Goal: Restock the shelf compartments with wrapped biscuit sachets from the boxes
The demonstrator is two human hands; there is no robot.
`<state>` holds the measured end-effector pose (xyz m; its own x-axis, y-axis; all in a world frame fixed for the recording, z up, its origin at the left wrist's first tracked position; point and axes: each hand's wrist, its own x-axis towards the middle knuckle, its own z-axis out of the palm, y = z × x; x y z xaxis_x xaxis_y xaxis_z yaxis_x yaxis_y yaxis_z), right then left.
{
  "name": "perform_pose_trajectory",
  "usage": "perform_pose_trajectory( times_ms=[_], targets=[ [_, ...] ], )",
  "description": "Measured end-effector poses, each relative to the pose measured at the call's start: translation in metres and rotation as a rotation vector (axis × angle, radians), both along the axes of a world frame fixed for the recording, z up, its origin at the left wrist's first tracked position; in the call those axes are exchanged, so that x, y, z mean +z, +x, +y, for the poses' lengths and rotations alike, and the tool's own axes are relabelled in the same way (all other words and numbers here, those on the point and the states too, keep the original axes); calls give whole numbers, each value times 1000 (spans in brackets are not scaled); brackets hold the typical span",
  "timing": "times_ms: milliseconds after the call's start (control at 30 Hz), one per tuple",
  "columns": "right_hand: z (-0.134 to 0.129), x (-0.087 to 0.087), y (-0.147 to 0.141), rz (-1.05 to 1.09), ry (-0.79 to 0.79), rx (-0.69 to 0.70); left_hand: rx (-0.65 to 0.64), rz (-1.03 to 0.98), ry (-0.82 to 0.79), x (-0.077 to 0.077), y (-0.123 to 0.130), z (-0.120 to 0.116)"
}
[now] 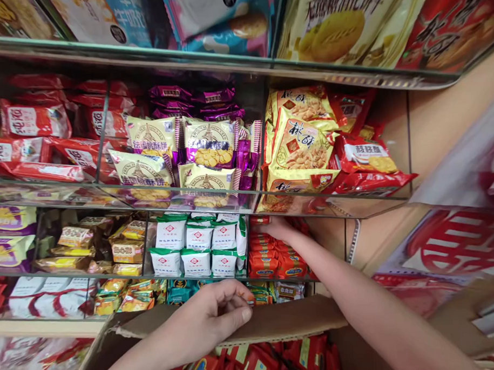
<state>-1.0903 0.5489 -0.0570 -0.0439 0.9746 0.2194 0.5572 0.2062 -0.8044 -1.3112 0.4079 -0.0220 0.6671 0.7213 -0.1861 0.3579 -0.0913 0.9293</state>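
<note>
My right hand (277, 228) reaches into a lower shelf compartment, above stacked red snack packets (265, 262). Its fingers are closed at a red packet (259, 220) on top of the stack, and the compartment's shadow partly hides them. My left hand (225, 311) hovers over the flap of a cardboard box (292, 319), with its fingers curled in toward the thumb. Whether anything is inside that curl I cannot make out. More red packets (257, 363) lie loose in the box below, partly covered by the flap and my left forearm.
Left of the red stack stand white-and-green packets (198, 246). The shelf above holds yellow packets (302, 140) and cream biscuit packets (211, 143) behind a clear front lip (191, 200). A glass shelf edge (226, 56) crosses overhead. Printed bags (447, 243) hang at right.
</note>
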Motion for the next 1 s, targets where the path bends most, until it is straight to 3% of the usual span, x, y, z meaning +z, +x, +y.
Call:
perform_pose_trajectory(
  times_ms=[133,333,633,833,1000],
  targets=[
    [-2,-4,3,50,23,29,-3,16,8,-1,2,-1],
    [-14,8,5,130,2,29,3,-5,-4,0,2,-3],
    [-6,-4,3,34,43,55,-25,19,17,-2,3,-3],
    [-13,7,7,46,32,71,-13,19,14,0,5,-3],
    [-18,12,11,55,42,-39,-15,3,23,1,2,-2]
  ],
)
